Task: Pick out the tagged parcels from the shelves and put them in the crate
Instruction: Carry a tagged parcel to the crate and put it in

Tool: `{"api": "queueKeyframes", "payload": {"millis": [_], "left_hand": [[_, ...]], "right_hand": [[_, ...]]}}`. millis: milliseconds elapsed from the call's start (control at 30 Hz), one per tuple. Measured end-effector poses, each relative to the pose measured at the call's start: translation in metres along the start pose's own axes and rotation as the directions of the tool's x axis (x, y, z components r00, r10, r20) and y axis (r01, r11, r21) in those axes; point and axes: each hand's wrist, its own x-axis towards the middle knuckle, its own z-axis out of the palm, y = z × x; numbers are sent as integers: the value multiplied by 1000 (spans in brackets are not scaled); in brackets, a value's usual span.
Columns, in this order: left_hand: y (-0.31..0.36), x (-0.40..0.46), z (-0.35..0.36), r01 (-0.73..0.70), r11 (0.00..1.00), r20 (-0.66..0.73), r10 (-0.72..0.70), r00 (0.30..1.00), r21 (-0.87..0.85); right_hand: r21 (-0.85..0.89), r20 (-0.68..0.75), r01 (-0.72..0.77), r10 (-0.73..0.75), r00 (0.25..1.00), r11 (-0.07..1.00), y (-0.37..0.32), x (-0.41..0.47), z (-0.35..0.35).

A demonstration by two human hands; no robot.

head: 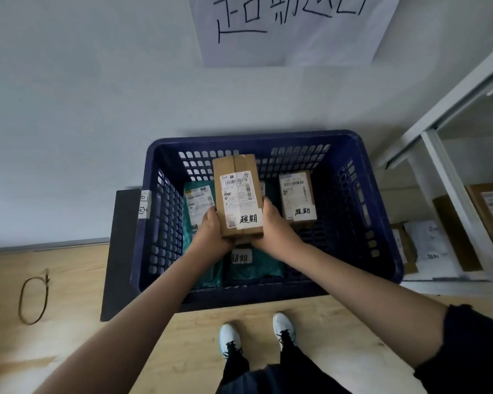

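I hold a brown cardboard parcel [236, 194] over the middle of the dark blue crate [362, 217]. It carries a shipping label and a white handwritten tag. My left hand [211, 228] grips its left near corner and my right hand [273, 226] grips its right near corner. Inside the crate lie a smaller tagged brown box [296, 197] at the right, a teal bag [197, 203] at the left and another tagged teal bag [254, 265] under my hands.
The crate sits on a dark mat [120, 251] against a white wall with a handwritten paper sign [291, 27]. A white shelf unit [450, 177] at the right holds more parcels [427, 248]. A cord loop [33, 298] lies on the wooden floor at left. My shoes [256, 334] stand before the crate.
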Motion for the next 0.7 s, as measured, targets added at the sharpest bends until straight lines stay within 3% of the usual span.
{"api": "queueKeyframes", "payload": {"millis": [467,700], "left_hand": [[-7,10,-8,-60,998,-28,61,998,24],[1,-8,-21,-153,985,-25,155,988,81]], "right_hand": [[-14,1,-18,18,1000,1000,4,8,3],[-49,22,-10,11,1000,999,-2,-2,-8]]}}
